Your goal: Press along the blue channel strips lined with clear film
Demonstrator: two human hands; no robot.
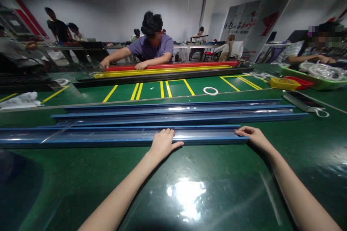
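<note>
The nearest blue channel strip [108, 141] lies lengthwise across the green table, with shiny clear film [135, 132] along its inside. My left hand [164, 141] rests over this strip, fingers lying inside it and thumb spread out past the front rail. At the strip's right end is my right hand [251, 134], its thumb and fingertips pinched together at the end. Whether those fingertips grip the film as well, I cannot tell. Just behind lie more blue channel strips [179, 118], also with shiny film in them.
Across the table [217, 166], a co-worker [154, 43] handles red [189, 65], yellow [162, 72] and black strips [151, 77]. A white tape ring [210, 88], a phone-like device [303, 101], small trays [284, 83] and a green bin [322, 83] sit toward the right. White cloth [21, 100] lies left.
</note>
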